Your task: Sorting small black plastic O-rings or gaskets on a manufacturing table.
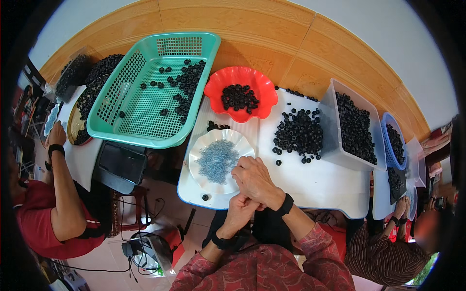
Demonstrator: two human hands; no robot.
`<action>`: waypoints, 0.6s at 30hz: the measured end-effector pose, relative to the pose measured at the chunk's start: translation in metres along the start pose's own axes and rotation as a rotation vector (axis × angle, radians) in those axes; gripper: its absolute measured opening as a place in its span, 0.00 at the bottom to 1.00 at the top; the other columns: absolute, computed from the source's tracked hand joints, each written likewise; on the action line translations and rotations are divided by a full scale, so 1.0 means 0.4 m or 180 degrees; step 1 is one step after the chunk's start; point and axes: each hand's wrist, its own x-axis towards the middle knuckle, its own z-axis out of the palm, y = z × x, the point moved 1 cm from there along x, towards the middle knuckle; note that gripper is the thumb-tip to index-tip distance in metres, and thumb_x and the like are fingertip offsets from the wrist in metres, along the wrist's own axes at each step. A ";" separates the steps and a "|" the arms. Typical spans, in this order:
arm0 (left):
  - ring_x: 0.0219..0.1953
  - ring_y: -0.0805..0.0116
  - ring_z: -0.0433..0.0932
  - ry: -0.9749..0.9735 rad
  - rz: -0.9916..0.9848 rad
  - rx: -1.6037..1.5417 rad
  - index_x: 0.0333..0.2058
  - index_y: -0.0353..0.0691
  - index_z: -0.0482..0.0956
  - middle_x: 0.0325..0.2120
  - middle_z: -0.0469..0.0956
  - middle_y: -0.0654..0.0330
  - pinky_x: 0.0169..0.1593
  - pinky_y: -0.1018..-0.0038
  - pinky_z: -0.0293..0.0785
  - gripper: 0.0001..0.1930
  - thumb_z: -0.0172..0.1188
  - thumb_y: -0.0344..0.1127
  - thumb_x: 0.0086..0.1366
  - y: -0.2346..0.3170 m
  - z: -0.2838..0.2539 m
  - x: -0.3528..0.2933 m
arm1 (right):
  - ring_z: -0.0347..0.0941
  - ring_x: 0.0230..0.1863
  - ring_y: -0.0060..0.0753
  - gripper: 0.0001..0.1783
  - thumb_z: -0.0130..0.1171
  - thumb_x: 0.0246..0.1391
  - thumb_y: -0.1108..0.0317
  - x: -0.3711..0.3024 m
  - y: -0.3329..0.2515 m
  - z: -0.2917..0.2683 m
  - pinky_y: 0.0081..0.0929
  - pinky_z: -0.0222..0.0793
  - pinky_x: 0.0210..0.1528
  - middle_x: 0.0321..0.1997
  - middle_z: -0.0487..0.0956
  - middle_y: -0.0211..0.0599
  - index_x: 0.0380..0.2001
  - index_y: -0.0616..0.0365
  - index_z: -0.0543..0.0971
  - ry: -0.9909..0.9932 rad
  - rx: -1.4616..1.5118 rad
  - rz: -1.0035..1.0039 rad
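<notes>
My right hand is at the near right rim of a white scalloped dish, fingers bent and bunched, the tips partly hidden. Small bluish-grey pieces lie heaped in that dish, too fine to make out singly. Just below, my left hand is closed, fingers pressed together under the heel of the right hand. Whatever either hand grips is hidden. One black ring-shaped part sits by the table's front edge, and a pile of similar black parts spreads to the right.
A red scalloped bowl and green basket hold black parts. Right of the pile stand a clear bin and a blue basket, also with black parts. Co-workers sit at left and right. Cables hang below.
</notes>
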 end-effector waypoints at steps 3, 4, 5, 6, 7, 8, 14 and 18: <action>0.33 0.75 0.80 0.0020 -0.0043 -0.0035 0.36 0.29 0.78 0.30 0.81 0.59 0.38 0.79 0.78 0.06 0.56 0.27 0.65 0.002 0.002 -0.001 | 0.70 0.38 0.38 0.05 0.56 0.47 0.71 0.001 -0.001 -0.001 0.34 0.61 0.40 0.31 0.73 0.37 0.25 0.58 0.81 0.0044 0.0157 0.0024; 0.33 0.75 0.80 0.0023 -0.0042 -0.0034 0.36 0.29 0.78 0.30 0.81 0.59 0.38 0.79 0.78 0.06 0.56 0.27 0.65 0.001 0.001 -0.001 | 0.70 0.38 0.38 0.05 0.56 0.47 0.71 0.002 -0.002 -0.001 0.34 0.61 0.40 0.31 0.73 0.37 0.25 0.58 0.81 0.0044 0.0158 0.0022; 0.33 0.75 0.80 0.0022 -0.0044 -0.0039 0.37 0.29 0.78 0.30 0.81 0.59 0.38 0.79 0.78 0.06 0.56 0.27 0.65 -0.003 -0.001 0.000 | 0.70 0.38 0.38 0.05 0.57 0.47 0.71 0.004 -0.004 -0.001 0.34 0.61 0.41 0.31 0.73 0.38 0.25 0.59 0.81 0.0035 0.0137 0.0020; 0.33 0.75 0.80 0.0017 -0.0049 -0.0043 0.37 0.29 0.78 0.30 0.81 0.59 0.38 0.79 0.78 0.06 0.56 0.27 0.65 -0.003 -0.001 0.001 | 0.70 0.38 0.39 0.05 0.57 0.46 0.71 0.005 -0.003 -0.001 0.34 0.61 0.41 0.31 0.73 0.38 0.25 0.59 0.81 0.0027 0.0113 0.0023; 0.33 0.75 0.80 0.0015 -0.0052 -0.0042 0.37 0.29 0.78 0.30 0.81 0.59 0.38 0.79 0.78 0.06 0.56 0.27 0.65 -0.002 0.000 0.001 | 0.70 0.38 0.39 0.05 0.57 0.46 0.71 0.006 -0.002 0.000 0.34 0.61 0.41 0.31 0.73 0.38 0.25 0.59 0.81 0.0028 0.0114 0.0026; 0.33 0.75 0.80 0.0034 -0.0056 -0.0093 0.37 0.29 0.78 0.30 0.81 0.59 0.38 0.79 0.78 0.06 0.56 0.27 0.65 0.000 0.003 0.000 | 0.70 0.38 0.39 0.05 0.58 0.46 0.72 0.007 -0.001 0.002 0.34 0.61 0.41 0.31 0.73 0.39 0.26 0.59 0.81 0.0064 0.0098 0.0020; 0.33 0.73 0.80 0.0014 -0.0023 -0.0105 0.38 0.30 0.77 0.31 0.81 0.58 0.38 0.77 0.79 0.06 0.54 0.26 0.66 -0.006 0.002 0.003 | 0.71 0.38 0.41 0.06 0.60 0.45 0.71 0.017 0.007 0.013 0.36 0.62 0.42 0.31 0.74 0.40 0.29 0.58 0.80 0.0174 0.0033 -0.0011; 0.33 0.72 0.80 -0.0031 0.0009 -0.0103 0.40 0.30 0.77 0.32 0.81 0.57 0.39 0.75 0.79 0.07 0.54 0.26 0.66 -0.007 0.000 0.003 | 0.71 0.38 0.42 0.07 0.62 0.44 0.71 0.024 0.007 0.007 0.37 0.62 0.42 0.33 0.73 0.40 0.30 0.59 0.79 0.0079 0.0025 0.0019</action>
